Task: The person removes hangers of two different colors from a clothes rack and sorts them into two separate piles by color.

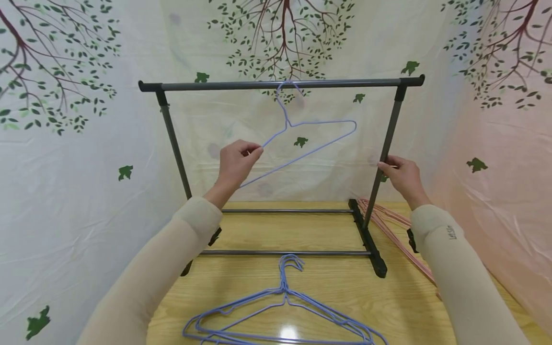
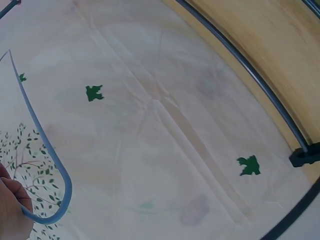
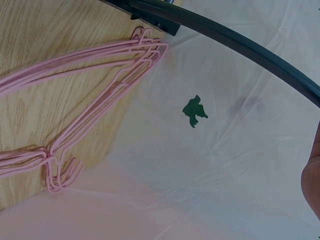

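A blue hanger (image 1: 321, 122) is at the top bar of a dark clothes rack (image 1: 207, 86), its hook over the bar. My left hand (image 1: 238, 163) pinches the hanger's left shoulder between thumb and fingers. In the left wrist view, the hand (image 2: 15, 210) is at the hanger's rounded end (image 2: 66, 187). My right hand (image 1: 403, 178) holds the rack's right post (image 1: 390, 129), thumb in front and the other fingers partly hidden behind it. Only a sliver of that hand (image 3: 311, 175) appears in the right wrist view.
Several blue hangers (image 1: 284, 287) lie stacked on the wooden table (image 1: 241, 275) before the rack. Pink hangers (image 3: 90, 60) lie to the right of the rack's base (image 1: 368, 244). A printed sheet (image 1: 86, 191) with leaves and branches hangs behind and at both sides.
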`<state>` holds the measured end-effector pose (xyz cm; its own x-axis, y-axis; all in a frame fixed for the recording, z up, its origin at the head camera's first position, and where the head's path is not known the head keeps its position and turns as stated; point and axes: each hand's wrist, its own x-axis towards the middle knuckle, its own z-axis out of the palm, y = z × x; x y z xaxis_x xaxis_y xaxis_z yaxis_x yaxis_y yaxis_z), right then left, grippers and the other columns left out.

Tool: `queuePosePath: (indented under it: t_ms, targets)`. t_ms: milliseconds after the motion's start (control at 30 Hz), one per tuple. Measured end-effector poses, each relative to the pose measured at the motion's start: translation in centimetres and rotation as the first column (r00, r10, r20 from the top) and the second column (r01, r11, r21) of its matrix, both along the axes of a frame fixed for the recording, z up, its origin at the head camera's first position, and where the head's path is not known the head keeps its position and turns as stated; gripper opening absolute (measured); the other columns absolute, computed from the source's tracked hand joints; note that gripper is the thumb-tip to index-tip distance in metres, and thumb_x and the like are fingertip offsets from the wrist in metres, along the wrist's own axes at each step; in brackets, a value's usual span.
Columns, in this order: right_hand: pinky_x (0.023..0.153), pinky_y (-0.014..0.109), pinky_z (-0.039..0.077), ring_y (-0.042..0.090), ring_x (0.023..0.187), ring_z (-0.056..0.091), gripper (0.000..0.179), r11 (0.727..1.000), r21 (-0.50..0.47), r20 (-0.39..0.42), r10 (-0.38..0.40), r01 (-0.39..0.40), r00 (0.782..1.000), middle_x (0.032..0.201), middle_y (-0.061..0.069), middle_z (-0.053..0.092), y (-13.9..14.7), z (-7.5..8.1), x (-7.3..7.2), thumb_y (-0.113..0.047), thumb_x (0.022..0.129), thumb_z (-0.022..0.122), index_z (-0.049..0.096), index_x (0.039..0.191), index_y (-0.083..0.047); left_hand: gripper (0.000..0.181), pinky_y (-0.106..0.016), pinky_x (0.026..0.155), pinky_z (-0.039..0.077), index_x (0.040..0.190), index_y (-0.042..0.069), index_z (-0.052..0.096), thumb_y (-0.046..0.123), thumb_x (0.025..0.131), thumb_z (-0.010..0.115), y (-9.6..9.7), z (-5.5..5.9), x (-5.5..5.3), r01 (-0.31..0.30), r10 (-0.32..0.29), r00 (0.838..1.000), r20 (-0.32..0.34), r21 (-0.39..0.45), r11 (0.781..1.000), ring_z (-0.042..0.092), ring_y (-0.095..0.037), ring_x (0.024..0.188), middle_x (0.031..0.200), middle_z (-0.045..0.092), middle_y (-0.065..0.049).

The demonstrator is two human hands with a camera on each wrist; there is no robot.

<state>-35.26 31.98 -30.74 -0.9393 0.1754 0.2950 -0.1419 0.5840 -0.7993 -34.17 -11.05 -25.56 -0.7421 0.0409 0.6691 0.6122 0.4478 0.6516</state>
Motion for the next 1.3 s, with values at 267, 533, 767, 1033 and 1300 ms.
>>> queuePosePath:
  t_ms: [267,533,767,1033,1300]
  targets:
    - [0.092,0.045,0.047,0.025,0.101,0.058,0.063,1.0,0.013,-0.001,-0.011,0.011,1.0,0.128,0.02,0.059,-0.1,-0.1,0.0,-0.051,0.098,0.055,0.056,0.139,-0.004,0.013,-0.024,0.061,0.045,0.096,0.003,0.078,0.014,0.092,0.073,-2.9,-2.5,0.4,0.024,-0.024,1.0,0.002,-0.054,0.998,0.056,-0.016,0.07,0.085,0.069,-0.008]
    - [0.096,0.051,0.045,0.034,0.108,0.058,0.063,1.0,0.004,0.003,-0.013,0.013,1.0,0.129,0.021,0.058,-0.2,0.0,-0.2,-0.051,0.098,0.055,0.056,0.139,-0.003,0.016,-0.028,0.059,0.043,0.1,0.004,0.078,0.017,0.095,0.071,-5.0,-5.3,1.4,0.06,-0.055,0.998,0.042,-0.144,0.988,0.055,-0.017,0.069,0.084,0.069,-0.005]
    - [0.096,0.05,0.044,0.035,0.109,0.057,0.064,1.0,0.001,0.005,-0.017,0.017,1.0,0.128,0.02,0.058,-0.2,-0.1,-0.1,-0.052,0.097,0.055,0.056,0.139,-0.003,0.015,-0.031,0.058,0.045,0.099,0.008,0.078,0.019,0.096,0.069,-5.7,-7.7,2.1,0.077,-0.054,0.993,0.105,-0.223,0.972,0.055,-0.017,0.069,0.084,0.067,-0.001]
    - [0.094,0.05,0.044,0.028,0.102,0.057,0.063,1.0,0.006,0.009,-0.028,0.027,1.0,0.125,0.019,0.059,-0.3,-0.2,-0.2,-0.053,0.097,0.056,0.058,0.136,-0.003,0.014,-0.031,0.06,0.048,0.098,0.011,0.078,0.021,0.096,0.069,-6.6,-10.1,3.3,0.146,-0.105,0.979,0.177,-0.234,0.961,0.057,-0.015,0.07,0.086,0.068,0.002]
    - [0.097,0.053,0.044,0.029,0.106,0.057,0.065,1.0,-0.001,0.026,-0.028,0.028,0.999,0.128,0.018,0.058,-0.3,-0.2,-0.2,-0.055,0.096,0.055,0.056,0.139,-0.005,0.013,-0.029,0.057,0.048,0.098,0.011,0.078,0.02,0.096,0.069,-6.9,-12.4,4.7,0.209,-0.154,0.963,0.223,-0.245,0.947,0.056,-0.013,0.067,0.084,0.066,0.005]
